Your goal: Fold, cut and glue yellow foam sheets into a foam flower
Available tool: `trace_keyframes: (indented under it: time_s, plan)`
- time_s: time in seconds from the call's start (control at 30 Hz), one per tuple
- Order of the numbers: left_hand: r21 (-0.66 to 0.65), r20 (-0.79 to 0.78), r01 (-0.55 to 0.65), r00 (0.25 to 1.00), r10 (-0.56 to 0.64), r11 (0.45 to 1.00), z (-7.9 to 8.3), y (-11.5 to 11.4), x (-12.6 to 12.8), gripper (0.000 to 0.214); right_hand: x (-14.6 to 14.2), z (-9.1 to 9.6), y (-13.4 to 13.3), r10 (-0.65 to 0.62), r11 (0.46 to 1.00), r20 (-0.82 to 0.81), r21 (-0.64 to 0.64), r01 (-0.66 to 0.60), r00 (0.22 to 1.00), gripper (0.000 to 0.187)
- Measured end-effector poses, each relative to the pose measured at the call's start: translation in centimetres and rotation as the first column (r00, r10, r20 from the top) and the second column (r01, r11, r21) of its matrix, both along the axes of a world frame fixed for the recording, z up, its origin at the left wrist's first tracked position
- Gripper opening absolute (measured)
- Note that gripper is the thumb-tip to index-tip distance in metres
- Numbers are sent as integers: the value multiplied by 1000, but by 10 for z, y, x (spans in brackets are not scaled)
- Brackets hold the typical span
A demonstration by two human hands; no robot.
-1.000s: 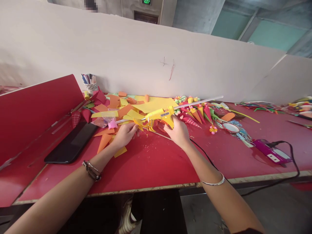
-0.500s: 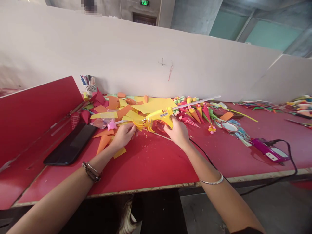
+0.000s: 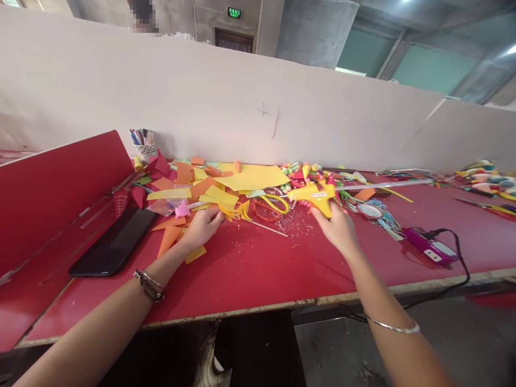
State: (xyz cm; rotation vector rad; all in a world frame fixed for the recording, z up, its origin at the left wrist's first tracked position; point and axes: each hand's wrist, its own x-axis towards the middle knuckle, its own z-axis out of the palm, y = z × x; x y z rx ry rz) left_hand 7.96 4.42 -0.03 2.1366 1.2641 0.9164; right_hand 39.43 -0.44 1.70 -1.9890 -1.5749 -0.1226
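My left hand [image 3: 203, 230] is closed in a pinch on a curled yellow fringed strip [image 3: 238, 210], its cut tabs fanning out to the right. Wrapped round the handle of a yellow glue gun [image 3: 312, 196] is my right hand [image 3: 337, 228]. The gun's nozzle points left, apart from the strip, and a long clear glue stick [image 3: 382, 185] sticks out of its back. Between the hands lie a yellow loop [image 3: 278, 206], a reddish-orange ring [image 3: 264, 214] and a thin pale stick [image 3: 268, 228]. A pink star-shaped piece [image 3: 183, 208] sits just beyond my left hand.
Yellow and orange sheet scraps [image 3: 253, 176] cover the table's back. A black phone [image 3: 110, 244] lies left, near a pen cup [image 3: 145, 149]. Small coloured cones stand behind the gun. To the right are a purple power strip [image 3: 429, 246] with a cord and scissors [image 3: 484, 207].
My right hand has drawn the glue gun away to the right, off the yellow strip. My left hand stays nearly in place, still pinching the strip. The view has shifted slightly.
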Motion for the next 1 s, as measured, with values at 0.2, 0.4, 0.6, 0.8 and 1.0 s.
trace_keyframes:
  time_s: [0.2, 0.4, 0.6, 0.8, 1.0]
  plan:
    - [23, -53, 69, 996, -68, 997, -4, 1, 1, 25, 64, -34, -26, -92, 986, 131, -126, 109, 987, 40]
    - [29, -79, 50, 996, -48, 998, -5, 2, -1, 24, 67, -55, -20, -65, 979, 300, -164, 119, 952, 33]
    - [-29, -175, 101, 979, -105, 994, -2, 7, -13, 21, 57, -42, -19, -66, 966, 380, -206, 154, 923, 33]
    - [-11, -254, 227, 941, -222, 974, -5, 13, -20, 21, 25, -7, -49, -104, 962, 635, -132, 241, 765, 30]
    - [33, -323, 300, 906, -274, 953, -2, 12, -21, 20, -33, 23, -47, 197, 933, 351, -353, -65, 916, 29]
